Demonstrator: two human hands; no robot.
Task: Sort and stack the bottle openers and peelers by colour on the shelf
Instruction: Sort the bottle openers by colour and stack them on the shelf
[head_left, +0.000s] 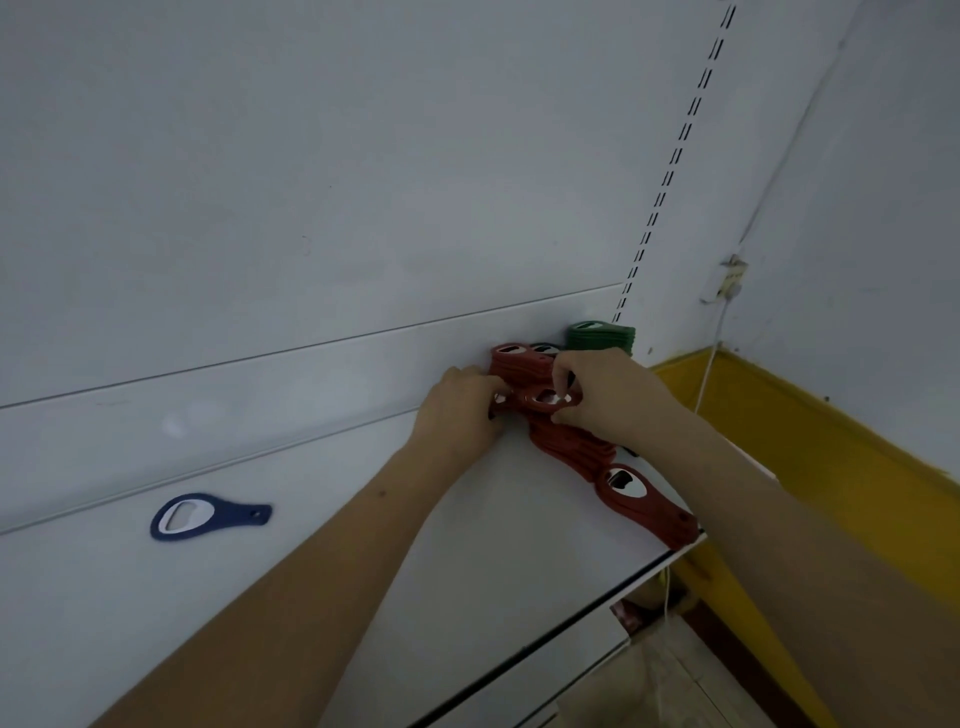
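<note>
R hand (605, 392), centre-right of frame, is curled round a red bottle opener (548, 399), pinched betw. thumb and fingers at its ring end, held just above the red stack. L hand (460, 410), just left of it, has fingers bent in against the same cluster of red openers; whether anything is actually gripped cannot be told, fingertips being hidden.

A row of red openers (571, 449) is seen running from the hands down to the lower right, overlapped like tiles, ending w/ one red opener (641, 496) at the shelf's front corner. Another red stack (514, 361) sits above the hands, against the back panel. A green stack (600, 338) stands just beyond, upper right of the hands, w/ a dark item between them, too hidden to identify.

A lone blue opener (208, 514) lies flat at left of frame, well apart, on the white shelf (363, 597).
</note>
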